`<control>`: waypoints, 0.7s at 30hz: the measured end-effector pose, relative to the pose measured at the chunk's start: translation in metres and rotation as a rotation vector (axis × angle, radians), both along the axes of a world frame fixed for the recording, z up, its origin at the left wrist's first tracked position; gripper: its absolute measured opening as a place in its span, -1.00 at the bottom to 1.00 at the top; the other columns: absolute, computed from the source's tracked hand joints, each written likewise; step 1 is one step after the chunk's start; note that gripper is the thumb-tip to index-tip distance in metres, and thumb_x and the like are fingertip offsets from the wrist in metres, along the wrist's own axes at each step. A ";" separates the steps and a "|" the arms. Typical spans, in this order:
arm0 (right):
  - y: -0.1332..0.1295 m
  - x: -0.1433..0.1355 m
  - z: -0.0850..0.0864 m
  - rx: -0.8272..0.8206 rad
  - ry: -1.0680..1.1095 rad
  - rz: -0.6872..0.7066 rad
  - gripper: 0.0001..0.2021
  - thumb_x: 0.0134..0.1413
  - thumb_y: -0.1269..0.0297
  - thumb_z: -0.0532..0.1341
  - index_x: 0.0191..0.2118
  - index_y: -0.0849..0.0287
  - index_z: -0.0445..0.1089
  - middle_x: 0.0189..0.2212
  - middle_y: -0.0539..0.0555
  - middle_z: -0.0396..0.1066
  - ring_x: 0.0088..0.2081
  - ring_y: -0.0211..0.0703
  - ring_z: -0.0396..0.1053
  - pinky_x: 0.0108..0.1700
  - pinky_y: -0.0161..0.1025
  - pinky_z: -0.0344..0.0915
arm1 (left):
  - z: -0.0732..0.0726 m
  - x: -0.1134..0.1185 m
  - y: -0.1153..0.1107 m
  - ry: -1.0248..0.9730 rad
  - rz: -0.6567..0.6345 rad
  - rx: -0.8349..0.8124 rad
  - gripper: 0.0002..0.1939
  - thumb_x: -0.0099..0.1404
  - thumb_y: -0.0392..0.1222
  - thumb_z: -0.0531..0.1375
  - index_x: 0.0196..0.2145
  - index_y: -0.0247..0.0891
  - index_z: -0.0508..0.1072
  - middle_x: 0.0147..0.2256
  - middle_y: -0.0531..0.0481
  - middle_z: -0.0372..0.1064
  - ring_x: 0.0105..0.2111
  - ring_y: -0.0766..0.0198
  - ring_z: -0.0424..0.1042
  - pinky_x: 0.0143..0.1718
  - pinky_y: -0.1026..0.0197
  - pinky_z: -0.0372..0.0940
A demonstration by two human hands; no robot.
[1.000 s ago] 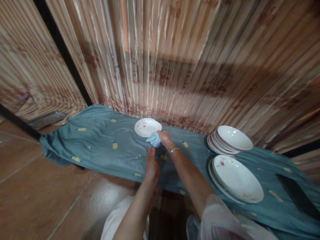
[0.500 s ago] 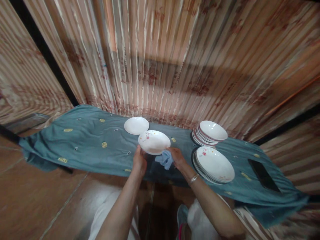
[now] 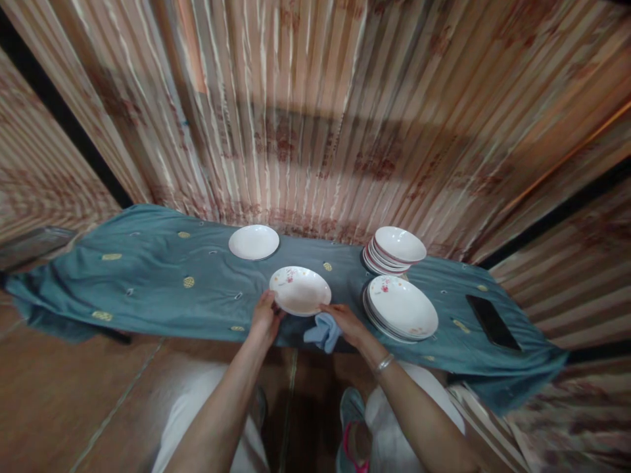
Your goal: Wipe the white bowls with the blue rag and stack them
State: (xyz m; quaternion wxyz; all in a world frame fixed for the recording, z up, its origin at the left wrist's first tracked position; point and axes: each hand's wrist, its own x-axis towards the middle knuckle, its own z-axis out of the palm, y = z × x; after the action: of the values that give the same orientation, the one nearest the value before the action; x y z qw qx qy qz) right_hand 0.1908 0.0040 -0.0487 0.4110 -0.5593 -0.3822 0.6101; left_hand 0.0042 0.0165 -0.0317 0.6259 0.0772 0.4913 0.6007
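Observation:
A white plate [image 3: 302,292] with small flowers on its rim is held between my two hands, tilted a little toward me above the cloth. My left hand [image 3: 267,318] grips its left edge, thumb on top. At the lower right edge, my right hand [image 3: 345,320] pinches the rim and a light blue cloth [image 3: 324,332], which hangs down below the plate. Another white plate [image 3: 254,242] lies behind and to the left, apart from the held one. To the right stands a stack of flowered plates [image 3: 403,307].
Behind the plate stack is a stack of white bowls [image 3: 400,244] with reddish rims. A dark phone-like slab [image 3: 492,322] lies at the right end. A teal patterned tablecloth [image 3: 162,289] covers the narrow table, and a striped curtain [image 3: 305,151] hangs behind it.
The held plate has come nearer to me, opening a gap from the plate behind it. Both hands keep their grip. The whole view has shifted slightly to the right.

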 end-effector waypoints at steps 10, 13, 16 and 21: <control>0.032 0.022 0.035 0.434 -0.094 -0.204 -0.61 0.04 -0.10 0.17 -0.53 0.14 0.34 -0.58 -0.07 0.34 -0.50 -0.27 0.27 -0.40 -0.32 0.21 | -0.005 0.004 -0.004 0.162 -0.046 0.154 -0.54 0.03 -0.12 0.33 -0.08 -0.23 0.50 -0.05 -0.13 0.48 -0.21 0.23 0.44 -0.38 0.30 0.28; 0.036 0.012 0.025 0.527 -0.489 -0.060 -0.79 0.11 0.12 0.16 -0.30 0.13 0.45 -0.38 0.00 0.49 -0.29 -0.16 0.42 -0.19 -0.26 0.30 | -0.006 0.004 -0.005 0.213 -0.061 0.169 -0.44 -0.02 -0.05 0.35 -0.03 -0.24 0.48 0.03 -0.18 0.44 -0.16 0.19 0.43 -0.33 0.28 0.30; 0.034 -0.005 0.010 0.538 -0.864 0.221 -0.71 0.13 0.31 0.15 -0.03 0.14 0.42 -0.08 0.14 0.50 -0.01 -0.05 0.41 0.08 -0.15 0.25 | -0.006 0.005 -0.006 0.246 -0.074 0.180 -0.36 -0.06 -0.01 0.38 0.00 -0.27 0.48 0.07 -0.21 0.41 -0.10 0.14 0.43 -0.28 0.25 0.33; 0.044 -0.027 0.002 0.541 -1.039 0.339 -0.59 0.22 0.40 0.03 0.16 0.27 0.31 0.13 0.29 0.35 0.17 0.03 0.28 0.25 -0.04 0.12 | -0.007 0.005 -0.010 0.282 -0.088 0.217 -0.30 -0.10 0.03 0.39 0.01 -0.27 0.48 0.08 -0.21 0.41 0.01 0.03 0.40 -0.10 0.13 0.35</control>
State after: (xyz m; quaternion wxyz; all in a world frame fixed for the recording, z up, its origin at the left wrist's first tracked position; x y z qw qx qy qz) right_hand 0.1639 0.0477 -0.0472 0.1955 -0.5909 -0.7579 0.1954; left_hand 0.0095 0.0066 -0.0391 0.5646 0.2493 0.5027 0.6053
